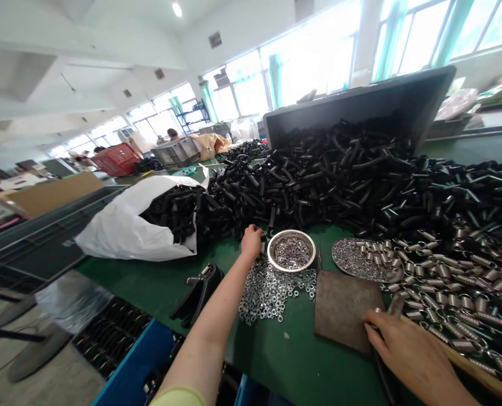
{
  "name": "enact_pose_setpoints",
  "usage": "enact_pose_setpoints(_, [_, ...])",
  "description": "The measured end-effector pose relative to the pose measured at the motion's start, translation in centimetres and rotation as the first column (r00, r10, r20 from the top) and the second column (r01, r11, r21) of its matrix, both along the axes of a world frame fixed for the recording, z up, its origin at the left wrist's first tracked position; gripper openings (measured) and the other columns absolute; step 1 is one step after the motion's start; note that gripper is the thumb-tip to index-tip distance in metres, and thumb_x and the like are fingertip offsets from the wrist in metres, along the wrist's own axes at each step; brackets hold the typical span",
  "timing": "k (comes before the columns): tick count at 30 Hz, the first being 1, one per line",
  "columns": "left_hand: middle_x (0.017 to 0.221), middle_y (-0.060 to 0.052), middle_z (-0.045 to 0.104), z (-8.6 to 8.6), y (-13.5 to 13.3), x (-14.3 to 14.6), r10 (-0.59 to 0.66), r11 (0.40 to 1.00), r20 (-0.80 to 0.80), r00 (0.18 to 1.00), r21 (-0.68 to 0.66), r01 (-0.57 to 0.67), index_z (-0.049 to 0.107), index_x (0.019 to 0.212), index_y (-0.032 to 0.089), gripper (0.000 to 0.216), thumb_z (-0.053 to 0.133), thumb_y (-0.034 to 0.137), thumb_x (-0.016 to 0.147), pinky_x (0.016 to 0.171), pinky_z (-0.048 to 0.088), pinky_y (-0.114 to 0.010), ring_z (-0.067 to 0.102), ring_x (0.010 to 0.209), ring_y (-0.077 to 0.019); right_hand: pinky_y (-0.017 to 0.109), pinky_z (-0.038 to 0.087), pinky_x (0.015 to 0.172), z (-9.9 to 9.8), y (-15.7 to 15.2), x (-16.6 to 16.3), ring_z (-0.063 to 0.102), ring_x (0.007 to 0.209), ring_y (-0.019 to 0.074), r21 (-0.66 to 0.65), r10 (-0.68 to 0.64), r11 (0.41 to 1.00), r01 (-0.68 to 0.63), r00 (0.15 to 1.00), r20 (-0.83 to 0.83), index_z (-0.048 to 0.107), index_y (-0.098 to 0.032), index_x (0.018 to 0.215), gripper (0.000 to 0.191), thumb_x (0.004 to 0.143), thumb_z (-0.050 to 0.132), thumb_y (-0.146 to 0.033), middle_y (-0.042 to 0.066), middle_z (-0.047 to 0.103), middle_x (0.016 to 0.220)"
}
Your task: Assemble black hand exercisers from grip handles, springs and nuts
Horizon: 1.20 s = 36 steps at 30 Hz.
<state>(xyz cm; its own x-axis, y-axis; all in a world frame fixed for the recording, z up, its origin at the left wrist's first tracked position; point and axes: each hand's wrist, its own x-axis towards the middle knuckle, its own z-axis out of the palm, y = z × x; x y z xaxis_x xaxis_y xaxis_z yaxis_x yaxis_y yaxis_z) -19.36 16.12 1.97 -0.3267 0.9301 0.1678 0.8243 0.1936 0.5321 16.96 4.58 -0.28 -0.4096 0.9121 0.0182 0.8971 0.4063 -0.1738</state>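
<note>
My left hand point(251, 241) reaches far forward across the green table point(149, 285). Its fingers curl at the foot of a big heap of black bent tubes point(339, 169), on something I cannot make out. A round metal bowl point(291, 251) of small washers sits just right of it, with loose washers point(272, 290) spread in front. My right hand point(407, 352) rests at the corner of a brown flat plate point(344, 307), fingers closed round a wooden-handled tool point(466, 363).
Metal springs point(458, 293) pile up at the right, beside a shallow tray point(356, 260). A white bag point(124, 225) of black tubes lies left. A grey bin point(361, 104) tips over the heap. A black hand tool point(198, 293) lies near the edge. Blue crate point(135, 366) below.
</note>
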Motion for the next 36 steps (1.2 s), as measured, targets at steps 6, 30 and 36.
enact_pose_setpoints(6, [0.125, -0.008, 0.053, -2.0, 1.6, -2.5, 0.055, 0.996, 0.111, 0.992, 0.065, -0.062, 0.062, 0.082, 0.021, 0.010, 0.066, 0.023, 0.073, 0.098, 0.034, -0.039, 0.041, 0.121, -0.0252, 0.033, 0.044, 0.061, -0.1, -0.3, -0.7, 0.066, 0.073, 0.0227, -0.010, -0.035, 0.999, 0.035, 0.999, -0.018, 0.062, -0.027, 0.085, 0.025, 0.087, 0.037, -0.028, 0.001, 0.069, 0.084])
enact_pose_setpoints(30, [0.057, 0.011, 0.037, 3.4, -17.3, 19.7, -0.007, 0.922, 1.000, -0.021, 0.015, 0.387, 0.039, 0.099, 0.022, 0.053, 0.077, 0.028, 0.062, 0.034, 0.018, -0.013, 0.027, 0.040, -0.0015, 0.022, 0.047, 0.064, 5.9, -3.9, -2.3, 0.062, 0.070, 0.0150, -0.125, -0.166, 0.986, 0.115, 0.507, -0.846, 0.065, -0.020, 0.082, 0.023, 0.085, 0.050, -0.036, 0.001, 0.068, 0.076])
enact_pose_setpoints(36, [0.060, 0.010, 0.039, 5.0, -17.6, 20.3, 0.021, 0.887, 0.936, 0.350, -0.179, 0.425, 0.041, 0.101, 0.022, 0.057, 0.077, 0.032, 0.058, 0.037, 0.022, -0.012, 0.031, 0.044, -0.0020, 0.023, 0.045, 0.066, 5.4, -4.0, -1.7, 0.061, 0.067, 0.0138, -0.011, -0.038, 0.999, 0.047, 0.646, -0.762, 0.063, -0.020, 0.078, 0.018, 0.085, 0.050, -0.030, -0.001, 0.067, 0.072])
